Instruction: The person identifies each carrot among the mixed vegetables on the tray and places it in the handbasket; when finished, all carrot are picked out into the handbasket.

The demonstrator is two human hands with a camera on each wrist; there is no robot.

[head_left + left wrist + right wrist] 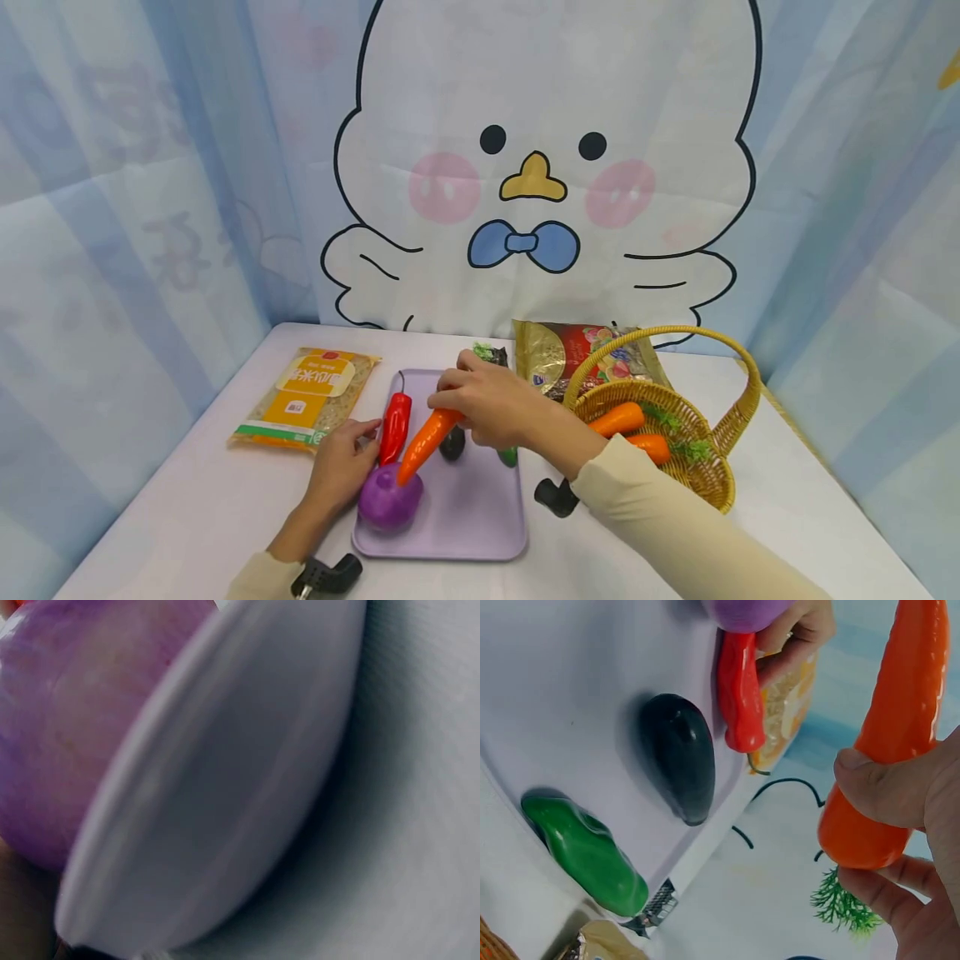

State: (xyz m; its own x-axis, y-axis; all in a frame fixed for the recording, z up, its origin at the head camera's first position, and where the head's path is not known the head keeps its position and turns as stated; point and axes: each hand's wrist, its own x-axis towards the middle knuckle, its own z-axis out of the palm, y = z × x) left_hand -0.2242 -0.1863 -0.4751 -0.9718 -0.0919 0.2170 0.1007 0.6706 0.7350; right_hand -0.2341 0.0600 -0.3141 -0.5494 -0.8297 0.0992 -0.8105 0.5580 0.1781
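Note:
My right hand (487,400) grips an orange toy carrot (427,444) by its thick end, above the lilac tray (480,533). In the right wrist view the thumb lies across the carrot (900,727), with the green leaves showing beyond the fingers. The carrot's tip overlaps a purple onion (390,500) in the head view; contact cannot be told. My left hand (337,467) rests at the tray's left edge beside a red chili pepper (395,427), holding nothing visible. A dark eggplant (676,757) and a green pepper (589,855) also lie on the tray.
A wicker basket (723,487) with a tall handle and more carrots (618,418) stands to the right. Behind it lies a gold and red bag (555,354). A yellow grain bag (307,396) is at the left. A printed curtain (525,83) encloses the white table (187,517).

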